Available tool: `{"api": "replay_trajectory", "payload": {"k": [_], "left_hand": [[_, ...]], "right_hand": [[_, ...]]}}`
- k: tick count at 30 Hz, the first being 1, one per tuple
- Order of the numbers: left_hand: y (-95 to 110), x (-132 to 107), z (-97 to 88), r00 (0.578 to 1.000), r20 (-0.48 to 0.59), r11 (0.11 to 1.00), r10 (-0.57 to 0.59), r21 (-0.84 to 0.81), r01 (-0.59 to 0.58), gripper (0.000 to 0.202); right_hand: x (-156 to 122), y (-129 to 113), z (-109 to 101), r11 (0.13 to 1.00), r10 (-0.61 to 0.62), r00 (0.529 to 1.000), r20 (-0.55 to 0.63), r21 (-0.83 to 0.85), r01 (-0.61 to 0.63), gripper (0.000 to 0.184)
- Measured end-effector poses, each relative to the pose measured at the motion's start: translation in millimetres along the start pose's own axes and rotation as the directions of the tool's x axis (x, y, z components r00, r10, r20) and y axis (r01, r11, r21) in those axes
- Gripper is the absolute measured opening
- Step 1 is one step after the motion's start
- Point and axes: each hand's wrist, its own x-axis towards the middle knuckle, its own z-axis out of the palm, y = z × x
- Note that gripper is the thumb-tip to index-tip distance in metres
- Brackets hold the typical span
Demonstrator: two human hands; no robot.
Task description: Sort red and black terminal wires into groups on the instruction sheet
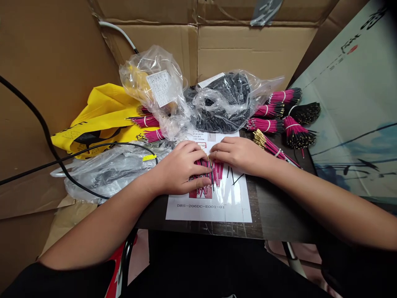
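Observation:
My left hand [182,167] and my right hand [240,155] meet over a loose bunch of short pink wires [217,173] lying on a white printed sheet [231,198] on a small dark table [273,207]. The left fingers are curled round the wires, thumb underneath. The right fingers are pressed together on the top ends of the same bunch. A few thin black wires [231,176] lie loose on the sheet beside the right hand.
Tied bundles of pink and black wires [281,114] lie at the back right. Clear plastic bags [223,101] of black parts, a yellow bag [99,120] and a grey bag [105,171] sit behind and left. Cardboard walls surround; a black cable [46,132] crosses the left.

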Motion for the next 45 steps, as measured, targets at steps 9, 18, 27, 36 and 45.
{"api": "replay_trajectory", "payload": {"k": [9,18,27,36,45], "left_hand": [[-0.1,-0.5,0.7,1.0,-0.019,1.0,0.015,0.005,-0.015,0.045],[-1.4,-1.1,0.9,0.999,-0.042,1.0,0.026,-0.008,-0.026,0.045],[-2.3,-0.7,1.6,0.998,-0.054,0.999,0.018,-0.032,-0.019,0.049],[-1.2,-1.2,0.5,0.998,-0.056,0.999,0.017,-0.037,-0.019,0.047],[0.8,-0.4,1.8,1.0,-0.005,1.0,0.01,-0.014,-0.01,0.05]], "right_hand": [[8.0,-0.4,1.7,0.983,0.127,0.992,-0.01,0.136,-0.125,0.036],[6.0,-26.3,4.0,0.91,0.343,0.939,0.019,0.242,-0.337,0.032],[10.3,-25.3,3.0,0.852,0.417,0.907,0.058,0.323,-0.413,0.022],[14.4,-8.8,5.9,0.84,0.414,0.908,0.068,0.354,-0.41,0.011],[7.4,-8.0,1.8,0.984,0.069,0.997,-0.027,0.167,-0.064,0.021]]}}
